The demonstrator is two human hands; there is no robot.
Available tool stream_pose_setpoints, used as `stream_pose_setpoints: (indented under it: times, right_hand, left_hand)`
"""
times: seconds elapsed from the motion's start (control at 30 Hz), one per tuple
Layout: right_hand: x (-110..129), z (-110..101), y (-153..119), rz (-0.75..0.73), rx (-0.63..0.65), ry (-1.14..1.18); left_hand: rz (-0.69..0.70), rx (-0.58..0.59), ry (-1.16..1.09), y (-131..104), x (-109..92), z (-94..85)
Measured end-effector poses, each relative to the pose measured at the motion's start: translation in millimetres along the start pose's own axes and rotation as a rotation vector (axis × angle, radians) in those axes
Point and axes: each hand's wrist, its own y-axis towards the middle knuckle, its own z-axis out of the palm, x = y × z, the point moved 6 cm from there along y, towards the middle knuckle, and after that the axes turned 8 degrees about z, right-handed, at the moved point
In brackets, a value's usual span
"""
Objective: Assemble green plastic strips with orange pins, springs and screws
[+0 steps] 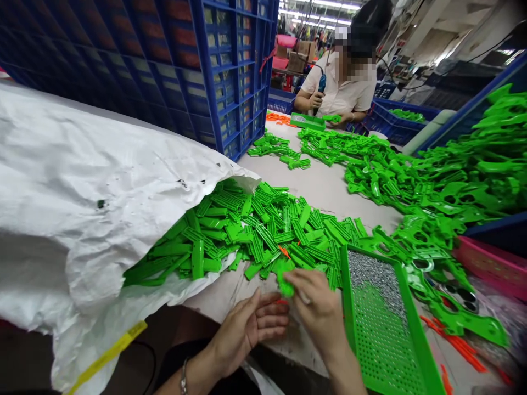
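My right hand [315, 302] is pinched on a small green plastic part [285, 278], which is blurred. Just left of it, my left hand [255, 323] is palm up at the table's front edge, fingers spread, with nothing lying in the palm. A small piece of red [281, 301] shows between the two hands. Beyond them a heap of flat green plastic pieces [263, 225] spills out of a white sack [135, 164]. To the right of my right hand sits a green perforated tray [382, 340] with many tiny metal screws [373, 274] at its far end.
A tall blue crate [230, 71] stands at the back left. Green gun-shaped shells [395, 175] are piled along the right. Orange strips [457, 343] and a pink basket [494, 263] are at the right edge. Across the table, a person [340, 88] holds a blue power tool [321, 82].
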Motion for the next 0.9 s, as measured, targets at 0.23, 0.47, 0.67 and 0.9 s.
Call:
stream_pose_setpoints:
  times: [0.23, 0.47, 0.67, 0.9]
  right_hand:
    - [5.6, 9.4, 4.2, -0.015, 0.125, -0.160]
    - [-17.3, 26.1, 60.4, 0.160, 0.027, -0.461]
    - [-18.4, -5.2, 32.3, 0.092, 0.032, -0.456]
    - [-18.4, -4.9, -56.7, -0.129, 0.349, -0.270]
  left_hand:
    - [0.104, -0.151, 0.066, 4.4, -7.4, -10.2]
    - [0.099, -0.153, 0.071, -10.0, -6.7, -11.4]
    - [0.138, -0.201, 0.056, -16.6, -12.3, -23.4]
    - [0.068, -0.175, 0.065, -16.3, -12.4, -21.0]
